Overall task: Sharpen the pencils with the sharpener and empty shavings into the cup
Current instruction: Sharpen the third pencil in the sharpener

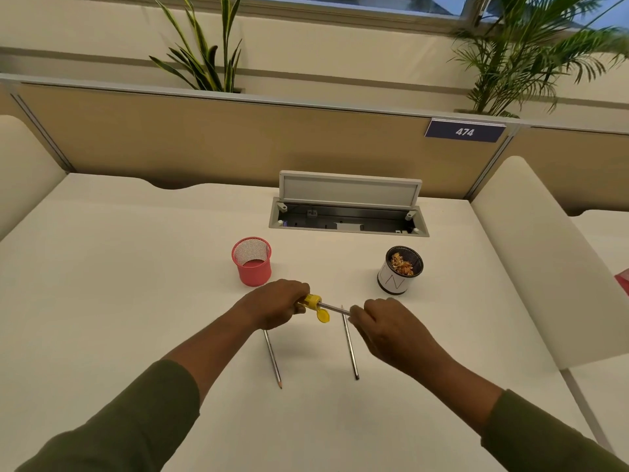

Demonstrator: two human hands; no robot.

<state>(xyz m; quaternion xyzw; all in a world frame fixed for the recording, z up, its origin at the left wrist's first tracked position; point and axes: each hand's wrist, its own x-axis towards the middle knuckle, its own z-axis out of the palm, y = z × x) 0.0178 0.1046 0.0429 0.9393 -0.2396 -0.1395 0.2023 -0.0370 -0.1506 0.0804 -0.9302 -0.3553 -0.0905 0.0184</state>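
Yellow plastic sharpener [311, 300], gripped by the left hand [277, 303], takes the grey pencil [335, 308] pinched by the right hand [386, 330]; twisting probably comes next.

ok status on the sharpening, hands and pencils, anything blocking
Left hand grips yellow sharpener; right hand holds pencil in it. Two pencils on table. Shavings cup beyond the right hand, path clear.

The left hand [276, 303] hides most of the yellow sharpener [311, 301]; the right hand [388, 327] covers the pencil's [335, 308] far end.
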